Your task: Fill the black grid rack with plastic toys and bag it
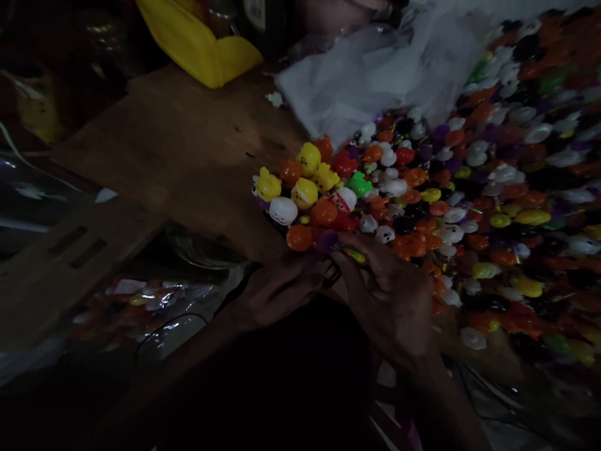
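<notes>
Right hand (389,291) apparently pinches purple toy (325,240) at near tabletop (201,150) edge; left hand (282,288) curled, hold unclear. Likely fine handling; steadiness next.

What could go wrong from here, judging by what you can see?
The purple piece by the right hand might slip and get lost among the loose toys. That hand, so close to them, could knock some aside. The dim light may make small parts hard to tell apart.
</notes>
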`<control>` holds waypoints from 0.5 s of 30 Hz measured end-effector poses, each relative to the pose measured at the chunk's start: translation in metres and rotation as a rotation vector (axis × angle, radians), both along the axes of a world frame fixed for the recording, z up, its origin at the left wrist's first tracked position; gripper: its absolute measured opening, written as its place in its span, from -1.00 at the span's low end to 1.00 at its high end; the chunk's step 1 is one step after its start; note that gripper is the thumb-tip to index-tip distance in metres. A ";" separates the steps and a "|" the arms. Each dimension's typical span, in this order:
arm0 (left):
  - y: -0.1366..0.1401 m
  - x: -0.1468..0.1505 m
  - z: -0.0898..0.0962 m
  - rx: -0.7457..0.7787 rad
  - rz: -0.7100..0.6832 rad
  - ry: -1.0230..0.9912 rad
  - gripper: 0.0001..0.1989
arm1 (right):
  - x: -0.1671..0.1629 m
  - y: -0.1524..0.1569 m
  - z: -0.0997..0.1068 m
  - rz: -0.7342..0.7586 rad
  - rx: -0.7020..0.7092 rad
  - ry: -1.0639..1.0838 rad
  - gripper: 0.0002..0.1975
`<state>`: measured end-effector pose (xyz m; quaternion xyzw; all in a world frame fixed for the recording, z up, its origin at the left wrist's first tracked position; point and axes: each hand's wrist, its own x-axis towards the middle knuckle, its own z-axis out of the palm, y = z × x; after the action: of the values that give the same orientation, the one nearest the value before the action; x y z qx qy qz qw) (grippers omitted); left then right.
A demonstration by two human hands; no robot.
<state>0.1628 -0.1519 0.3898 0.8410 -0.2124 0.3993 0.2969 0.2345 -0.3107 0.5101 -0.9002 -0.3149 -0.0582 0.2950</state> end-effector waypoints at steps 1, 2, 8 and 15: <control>0.000 0.000 -0.001 -0.014 -0.004 -0.001 -0.66 | -0.001 -0.001 -0.001 -0.031 0.017 0.016 -0.82; 0.000 0.000 -0.004 -0.038 -0.011 0.004 -0.59 | 0.000 -0.002 -0.003 -0.040 0.019 0.025 -0.83; 0.002 -0.001 -0.017 -0.081 -0.054 0.100 -0.39 | 0.017 0.004 0.002 0.136 -0.104 -0.042 -0.86; 0.001 0.004 -0.009 -0.031 0.076 0.019 -0.69 | 0.026 0.011 0.005 0.279 -0.273 -0.086 -0.84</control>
<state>0.1665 -0.1504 0.3807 0.8475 -0.1711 0.4056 0.2965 0.2600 -0.2995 0.5151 -0.8762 -0.4539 -0.0120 0.1618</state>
